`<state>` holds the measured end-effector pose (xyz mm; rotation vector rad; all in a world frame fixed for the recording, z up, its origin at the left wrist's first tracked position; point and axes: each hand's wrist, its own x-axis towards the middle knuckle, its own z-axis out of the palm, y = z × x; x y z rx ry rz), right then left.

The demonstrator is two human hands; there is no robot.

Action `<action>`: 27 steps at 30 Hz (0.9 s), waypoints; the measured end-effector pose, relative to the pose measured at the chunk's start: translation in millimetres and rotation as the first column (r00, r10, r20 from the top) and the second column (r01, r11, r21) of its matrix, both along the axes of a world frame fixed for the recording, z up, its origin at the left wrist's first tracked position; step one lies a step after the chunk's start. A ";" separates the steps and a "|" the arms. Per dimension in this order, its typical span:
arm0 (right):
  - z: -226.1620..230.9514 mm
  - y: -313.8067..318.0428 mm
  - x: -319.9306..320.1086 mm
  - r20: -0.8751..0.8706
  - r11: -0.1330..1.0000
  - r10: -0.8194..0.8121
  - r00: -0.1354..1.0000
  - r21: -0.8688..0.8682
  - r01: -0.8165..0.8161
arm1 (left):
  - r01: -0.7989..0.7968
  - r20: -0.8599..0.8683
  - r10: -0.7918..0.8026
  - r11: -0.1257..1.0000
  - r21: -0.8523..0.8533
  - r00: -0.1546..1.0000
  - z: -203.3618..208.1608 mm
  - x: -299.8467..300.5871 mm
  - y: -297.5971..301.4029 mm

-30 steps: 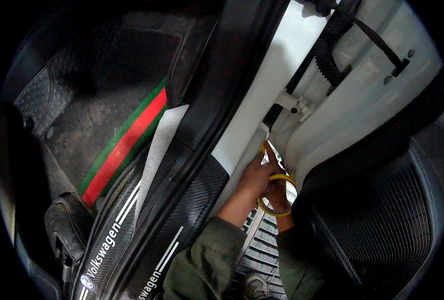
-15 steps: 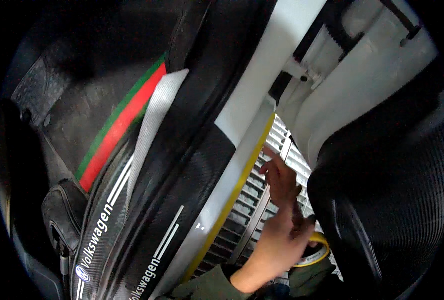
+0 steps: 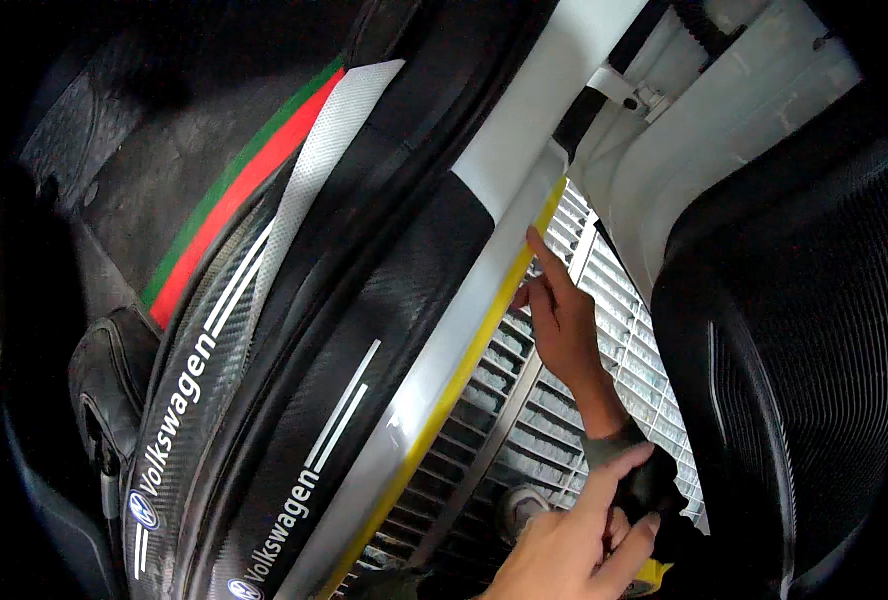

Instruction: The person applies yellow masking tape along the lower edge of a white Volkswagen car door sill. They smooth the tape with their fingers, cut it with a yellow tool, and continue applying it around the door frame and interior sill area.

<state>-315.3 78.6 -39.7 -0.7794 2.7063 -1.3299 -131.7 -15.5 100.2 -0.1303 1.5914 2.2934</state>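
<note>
A strip of yellow tape (image 3: 451,390) runs along the lower edge of the pale metallic car door sill (image 3: 434,375). My right hand (image 3: 567,318) reaches up beside it, index finger stretched out with its tip at the upper part of the strip. The other fingers of that hand are partly bent and hold nothing I can see. Lower down, my left hand (image 3: 569,555) has its thumb raised and its fingers curled. A roll of yellow tape (image 3: 652,577) shows under those fingers, mostly hidden, and appears held there.
A dark sill cover with white stripes (image 3: 354,410) lies left of the metal edge. Further left are a red and green band (image 3: 234,205) and a silver strip (image 3: 334,140). A black ribbed panel (image 3: 794,330) stands at right. Beneath is a metal floor grating (image 3: 524,450), with a shoe (image 3: 524,510).
My right hand has moved up along the strip, its index finger now stretched out. My left hand and the tape roll have dropped lower. The whole view has shifted slightly.
</note>
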 end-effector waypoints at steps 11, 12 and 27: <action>-22.0 17.2 -85.9 -0.088 0.992 -0.084 0.993 0.086 0.092 | -0.107 0.011 0.106 0.978 0.180 0.994 -5.2 31.2 -12.3; -24.9 22.4 -97.1 -0.138 0.995 -0.073 0.988 0.056 0.081 | -0.089 0.008 0.088 0.983 0.159 0.996 -3.0 30.6 -12.1; -10.6 27.5 13.4 0.117 0.980 -0.137 0.984 -0.126 0.151 | -0.173 -0.016 0.178 0.972 0.160 0.984 1.1 42.0 -12.1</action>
